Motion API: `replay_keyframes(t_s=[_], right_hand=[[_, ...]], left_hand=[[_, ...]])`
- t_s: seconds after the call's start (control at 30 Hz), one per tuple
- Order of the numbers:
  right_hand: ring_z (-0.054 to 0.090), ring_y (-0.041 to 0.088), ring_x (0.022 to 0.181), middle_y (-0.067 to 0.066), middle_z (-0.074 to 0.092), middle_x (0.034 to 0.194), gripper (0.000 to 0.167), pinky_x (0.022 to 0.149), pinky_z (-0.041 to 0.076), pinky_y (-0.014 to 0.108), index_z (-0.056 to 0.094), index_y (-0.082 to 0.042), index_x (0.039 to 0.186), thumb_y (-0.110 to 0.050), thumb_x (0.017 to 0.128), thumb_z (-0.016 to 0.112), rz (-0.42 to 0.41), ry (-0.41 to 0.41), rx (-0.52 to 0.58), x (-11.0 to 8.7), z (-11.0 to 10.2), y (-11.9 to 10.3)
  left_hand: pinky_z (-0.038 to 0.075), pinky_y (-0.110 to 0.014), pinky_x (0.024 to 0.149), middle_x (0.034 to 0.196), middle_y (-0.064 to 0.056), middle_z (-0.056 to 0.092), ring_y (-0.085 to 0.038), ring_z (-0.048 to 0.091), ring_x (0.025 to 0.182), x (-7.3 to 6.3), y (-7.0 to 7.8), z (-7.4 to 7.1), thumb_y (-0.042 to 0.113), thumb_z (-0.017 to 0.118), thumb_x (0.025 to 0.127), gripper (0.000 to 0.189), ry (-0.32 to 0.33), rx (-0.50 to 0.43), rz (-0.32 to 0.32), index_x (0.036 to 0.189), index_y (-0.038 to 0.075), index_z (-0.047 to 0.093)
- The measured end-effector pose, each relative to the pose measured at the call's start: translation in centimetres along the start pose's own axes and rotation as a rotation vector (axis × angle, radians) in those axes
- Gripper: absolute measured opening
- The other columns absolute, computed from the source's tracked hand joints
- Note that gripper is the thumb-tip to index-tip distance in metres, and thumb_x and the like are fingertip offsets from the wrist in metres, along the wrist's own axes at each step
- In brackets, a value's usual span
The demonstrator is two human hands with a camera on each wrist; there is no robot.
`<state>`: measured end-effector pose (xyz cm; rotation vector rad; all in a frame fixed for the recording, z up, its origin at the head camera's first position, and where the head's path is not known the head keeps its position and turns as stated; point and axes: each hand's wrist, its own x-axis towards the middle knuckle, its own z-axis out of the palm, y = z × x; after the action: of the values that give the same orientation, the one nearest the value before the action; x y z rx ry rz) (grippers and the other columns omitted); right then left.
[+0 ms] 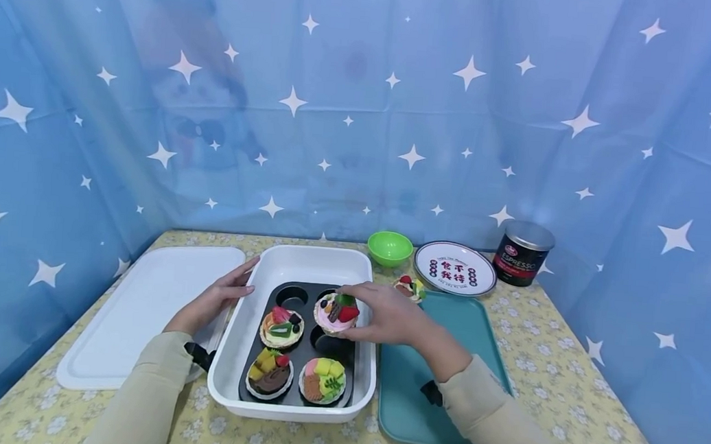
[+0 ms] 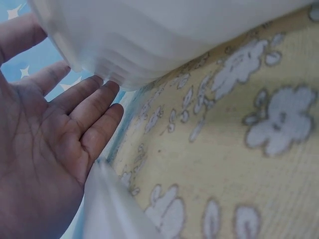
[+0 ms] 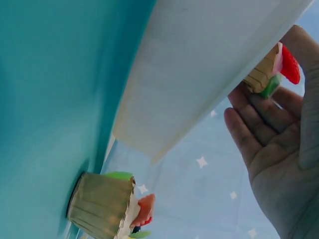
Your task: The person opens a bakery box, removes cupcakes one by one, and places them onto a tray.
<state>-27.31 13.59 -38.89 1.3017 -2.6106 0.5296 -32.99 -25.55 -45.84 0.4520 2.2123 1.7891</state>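
My right hand (image 1: 395,314) pinches a pink-topped cupcake (image 1: 332,314) with a strawberry and green garnish, above a dark muffin tin (image 1: 298,355). In the right wrist view the cupcake's pleated cup (image 3: 261,72) shows between thumb and fingers. The tin lies inside a white deep tray (image 1: 289,411). Three other cupcakes sit in its cups: a fruit-topped one (image 1: 282,328), a chocolate one (image 1: 270,376) and a yellow-and-pink one (image 1: 322,380). My left hand (image 1: 216,300) rests against the tray's left side, its fingers fairly straight in the left wrist view.
A white lid-like board (image 1: 132,316) lies left of the tray, a teal tray (image 1: 417,398) right. At the teal tray's far corner stands another cupcake (image 1: 409,289). Behind are a green bowl (image 1: 389,248), a printed plate (image 1: 455,267) and an espresso can (image 1: 522,254).
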Motion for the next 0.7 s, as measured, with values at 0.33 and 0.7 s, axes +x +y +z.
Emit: replay_keyframes(t_s=[0.33,0.7], right_hand=[[0.062,0.020,0.115,0.002,0.064,0.129,0.067,0.090,0.056,0.039,0.060,-0.013,0.139,-0.049,0.085,0.079,0.039,0.009,0.034,-0.8,-1.3,1.2],[0.064,0.011,0.092,0.000,0.069,0.117,0.066,0.075,0.057,0.032,0.062,-0.011,0.135,-0.043,0.082,0.083,0.060,0.084,0.019,-2.4,-2.8,2.8]], left_hand=[[0.032,-0.057,0.114,0.166,-0.008,0.023,-0.035,0.029,0.148,0.2,-0.2,0.2,0.025,0.056,0.103,0.071,0.031,0.002,0.008,0.162,0.034,0.019],[0.031,-0.058,0.115,0.165,-0.007,0.026,-0.034,0.030,0.148,0.1,-0.2,0.2,0.026,0.057,0.102,0.072,0.041,-0.001,-0.020,0.162,0.036,0.019]])
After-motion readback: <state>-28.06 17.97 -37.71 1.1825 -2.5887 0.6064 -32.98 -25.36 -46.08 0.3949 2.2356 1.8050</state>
